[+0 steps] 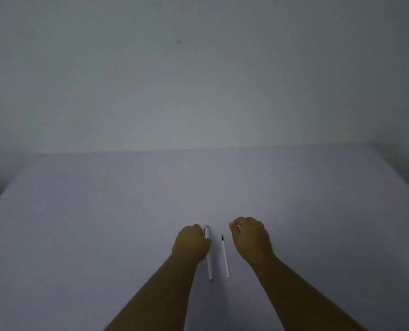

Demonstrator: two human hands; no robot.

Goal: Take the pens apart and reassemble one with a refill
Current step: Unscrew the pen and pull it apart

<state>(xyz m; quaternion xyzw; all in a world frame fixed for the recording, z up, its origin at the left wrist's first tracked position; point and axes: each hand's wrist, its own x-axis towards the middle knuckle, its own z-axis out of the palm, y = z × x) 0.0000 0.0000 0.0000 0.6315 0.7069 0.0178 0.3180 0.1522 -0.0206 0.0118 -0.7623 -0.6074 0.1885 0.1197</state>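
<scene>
1. White pen barrel point(209, 256) lies on the lilac tabletop point(79, 235), long axis running near-to-far; thin refill point(225, 255) lies parallel just to its right, dark tip at the far end.
2. Left hand point(190, 243) touches the barrel's far part, fingers curled; whether they grip it cannot be told.
3. Right hand point(250, 237) sits right of the refill, apart from it, fingers loosely curled, something pale possibly pinched.
4. Judgement: right hand is nearer the refill.
</scene>
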